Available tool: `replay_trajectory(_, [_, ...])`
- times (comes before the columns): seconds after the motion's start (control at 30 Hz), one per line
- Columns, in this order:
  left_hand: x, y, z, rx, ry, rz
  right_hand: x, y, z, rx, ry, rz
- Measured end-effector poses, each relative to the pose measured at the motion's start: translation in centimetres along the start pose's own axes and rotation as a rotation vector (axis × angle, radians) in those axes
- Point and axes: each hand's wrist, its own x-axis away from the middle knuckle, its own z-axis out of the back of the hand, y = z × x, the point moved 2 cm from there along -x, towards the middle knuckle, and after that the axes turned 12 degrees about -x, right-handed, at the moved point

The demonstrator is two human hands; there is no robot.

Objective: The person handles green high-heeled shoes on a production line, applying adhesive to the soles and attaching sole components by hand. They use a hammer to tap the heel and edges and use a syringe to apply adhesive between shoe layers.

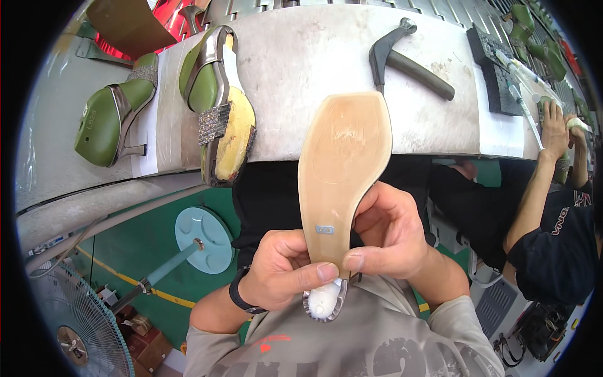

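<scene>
Both hands hold a tan shoe sole (339, 163) upright in front of my chest, its broad toe end up over the table edge. My left hand (282, 267) grips the narrow heel end, thumb pressed on its face. My right hand (392, 235) pinches the opposite edge, thumb near the heel and fingers partly hidden behind the sole. Below the thumbs shows a rounded white piece (323, 300) with a shiny rim. Beyond the toe lies a hammer (418, 72). To the left, a sandal on a green last (226, 119) lies with its yellowish underside showing.
Another strapped green last (110, 122) lies far left on the worktable (289, 56). A black block (496, 75) is at the right, near a co-worker's hands (556, 132). Below the table are a round blue disc on a pole (204, 239) and a fan (81, 327).
</scene>
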Motion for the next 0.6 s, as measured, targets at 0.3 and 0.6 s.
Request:
replay_trajectory(0.3, [-0.12,-0.21,0.05,-0.066,0.015,-0.021,0.29,-0.19,0.28,0.056,-0.009,-0.009])
replay_trajectory(0.6, [-0.35,-0.21,0.02,-0.223,0.057,-0.037,0.44,-0.29,0.42,0.107,-0.021,0.006])
